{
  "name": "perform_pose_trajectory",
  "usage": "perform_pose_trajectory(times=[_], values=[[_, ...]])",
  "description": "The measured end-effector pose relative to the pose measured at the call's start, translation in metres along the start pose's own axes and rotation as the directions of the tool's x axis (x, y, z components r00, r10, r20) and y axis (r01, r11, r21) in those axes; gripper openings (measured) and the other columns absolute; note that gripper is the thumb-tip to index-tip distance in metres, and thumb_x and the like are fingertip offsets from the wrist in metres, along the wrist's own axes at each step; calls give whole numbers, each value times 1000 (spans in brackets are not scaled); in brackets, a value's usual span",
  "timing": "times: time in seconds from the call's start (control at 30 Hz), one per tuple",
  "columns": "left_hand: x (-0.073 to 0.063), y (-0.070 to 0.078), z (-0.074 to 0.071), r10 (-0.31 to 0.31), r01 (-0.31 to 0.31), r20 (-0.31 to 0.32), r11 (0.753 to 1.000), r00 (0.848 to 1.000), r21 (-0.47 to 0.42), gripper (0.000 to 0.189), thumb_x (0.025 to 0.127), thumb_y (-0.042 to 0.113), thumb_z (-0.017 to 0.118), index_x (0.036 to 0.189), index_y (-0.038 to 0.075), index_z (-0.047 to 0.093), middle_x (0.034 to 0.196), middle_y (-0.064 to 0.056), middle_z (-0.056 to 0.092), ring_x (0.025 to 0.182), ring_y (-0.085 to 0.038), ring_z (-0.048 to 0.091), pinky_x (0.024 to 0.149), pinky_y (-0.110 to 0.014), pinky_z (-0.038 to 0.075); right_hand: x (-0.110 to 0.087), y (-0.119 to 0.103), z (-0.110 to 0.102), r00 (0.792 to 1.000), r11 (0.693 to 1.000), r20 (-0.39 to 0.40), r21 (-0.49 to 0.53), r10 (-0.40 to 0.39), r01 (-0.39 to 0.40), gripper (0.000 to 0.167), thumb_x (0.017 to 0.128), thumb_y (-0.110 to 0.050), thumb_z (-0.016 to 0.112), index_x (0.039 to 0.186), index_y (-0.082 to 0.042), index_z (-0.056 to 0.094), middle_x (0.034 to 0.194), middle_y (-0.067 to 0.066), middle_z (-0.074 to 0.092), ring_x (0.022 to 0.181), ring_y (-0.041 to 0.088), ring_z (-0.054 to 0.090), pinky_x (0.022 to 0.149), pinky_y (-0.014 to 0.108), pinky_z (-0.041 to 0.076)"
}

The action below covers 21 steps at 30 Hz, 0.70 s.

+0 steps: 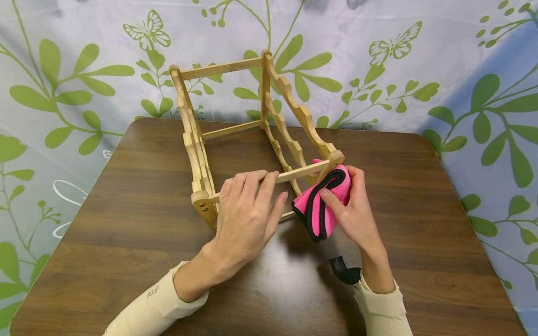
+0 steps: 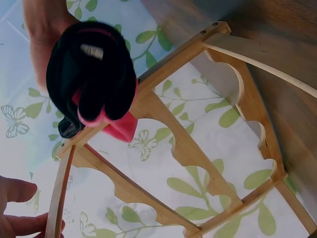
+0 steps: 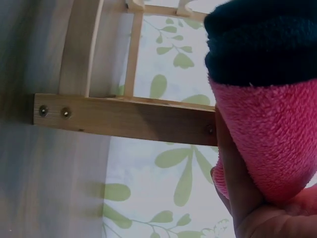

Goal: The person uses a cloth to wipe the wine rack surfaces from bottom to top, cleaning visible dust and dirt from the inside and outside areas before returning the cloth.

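Observation:
A light wooden rack (image 1: 300, 116) with scalloped side rails stands on the brown table. My left hand (image 1: 248, 205) grips its near top crossbar (image 1: 300, 171), fingers over the bar and thumb on the near side. In my right hand (image 1: 355, 210) is a folded pink cloth (image 1: 339, 189) with black edging, thumb on top. The cloth lies against the rack's near right corner post. In the right wrist view the pink cloth (image 3: 267, 134) bulges beside the wooden post (image 3: 148, 119), which shows screw heads. The left wrist view shows the cloth's dark folds (image 2: 91, 69) around the post's upper end.
The brown wooden table (image 1: 420, 224) reaches back to a pale curtain (image 1: 378, 28) printed with green leaves and butterflies. A black strap piece (image 1: 344, 270) sticks out by the right wrist. Rack rails and crossbars enclose the space left of the cloth.

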State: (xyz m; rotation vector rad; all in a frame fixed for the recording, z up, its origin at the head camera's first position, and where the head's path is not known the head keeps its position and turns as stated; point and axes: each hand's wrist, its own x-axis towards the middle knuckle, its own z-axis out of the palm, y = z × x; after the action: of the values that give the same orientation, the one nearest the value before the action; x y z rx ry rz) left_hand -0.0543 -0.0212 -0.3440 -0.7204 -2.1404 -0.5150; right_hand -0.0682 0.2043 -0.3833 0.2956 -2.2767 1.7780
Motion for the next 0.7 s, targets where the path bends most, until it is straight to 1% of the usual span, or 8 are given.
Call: perform_pose_trajectory(times=[0.2,0.33,0.47,0.6,0.7], values=[[-4,-2,0,-20,18,-41,999,999,-31,26,95,21,62,109,0,68,98,-11,62,87,-30,55,71,-41,43,-5,6,1,998,999,39,-1,42,-42,52,90,6,64,131,3,32,119,14,49,101,25,57,77,24,56],[-2,-6,-1,-23,19,-64,998,998,-52,24,95,20,62,107,0,68,97,-10,62,86,-30,55,71,-42,42,-6,5,4,997,998,40,-1,64,-64,52,90,5,64,131,2,32,119,14,49,101,26,57,76,25,57],[0,-9,-2,-24,20,-60,998,998,-61,24,95,20,62,107,0,68,97,-10,62,86,-30,55,71,-42,42,-6,5,6,997,997,27,-5,78,-78,52,89,5,65,130,1,33,118,13,50,99,26,57,75,25,56],[1,-11,-3,-28,25,-47,997,999,-70,25,95,21,61,108,0,68,97,-11,62,86,-30,55,72,-43,42,-5,7,9,995,995,13,8,98,-98,53,88,7,65,130,1,33,120,14,51,102,26,57,77,25,56],[3,-12,-4,-29,24,-50,996,998,-89,25,96,20,60,108,0,68,97,-11,62,85,-31,55,72,-44,41,-5,8,12,994,994,4,27,111,-111,53,88,8,64,129,2,31,121,15,52,104,25,58,79,24,56]])
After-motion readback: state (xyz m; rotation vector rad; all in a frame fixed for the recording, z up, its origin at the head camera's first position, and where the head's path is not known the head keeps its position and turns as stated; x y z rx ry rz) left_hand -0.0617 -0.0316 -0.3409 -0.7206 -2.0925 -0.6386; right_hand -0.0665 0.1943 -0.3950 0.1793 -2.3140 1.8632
